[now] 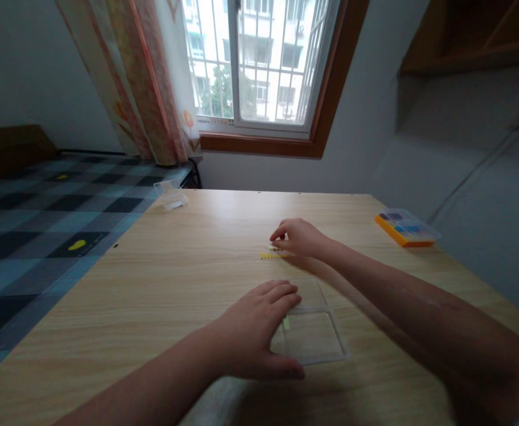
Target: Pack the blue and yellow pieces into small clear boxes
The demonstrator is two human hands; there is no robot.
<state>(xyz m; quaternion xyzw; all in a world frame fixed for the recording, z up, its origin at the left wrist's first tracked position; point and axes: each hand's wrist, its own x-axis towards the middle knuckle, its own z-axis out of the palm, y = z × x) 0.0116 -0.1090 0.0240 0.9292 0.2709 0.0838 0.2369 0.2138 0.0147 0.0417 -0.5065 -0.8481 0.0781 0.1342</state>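
Head view looks down on a pale wooden table where both of the person's hands are at work. The left hand lies palm down with its fingers together and flat, pressing on the near left edge of a clear plastic case that lies opened out in two shallow square halves; the thumb runs along the case's near side, and a small green piece shows just beside the fingertips, inside the case. Farther out, the right hand rests on the table with its fingers curled and drawn together at the tips, pinched on the right end of a thin yellow strip that lies flat on the wood and points left from the fingers; whether the strip is lifted at all cannot be told. The strip sits beyond the case, apart from it, between the two hands. At the table's far right edge lies an orange tray with a clear lid, well apart from both hands. At the far left corner stands a small clear box. Left of the table is a bed with a blue checked cover, and a curtained window fills the wall behind.
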